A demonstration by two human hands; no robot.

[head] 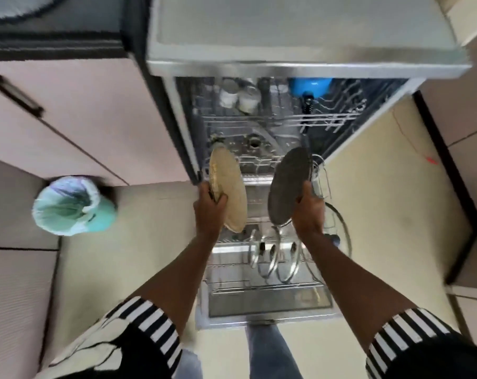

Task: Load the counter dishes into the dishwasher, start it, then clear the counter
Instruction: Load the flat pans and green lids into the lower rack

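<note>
Loading under way: left hand (210, 206) grips tan plate (227, 191), right hand (308, 212) grey plate (290, 184).
Lids (275, 258) racked at lower centre; both plates unplaced, dishwasher (308, 65) not started.

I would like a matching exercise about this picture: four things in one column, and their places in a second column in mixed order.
Things:
1. tan plate
2. grey plate
3. blue bowl
4. bin

Places:
a. on the floor, left of the dishwasher
b. in the left hand
c. in the upper rack, at the back
d. in the right hand

Pairs: 1-b, 2-d, 3-c, 4-a
</note>
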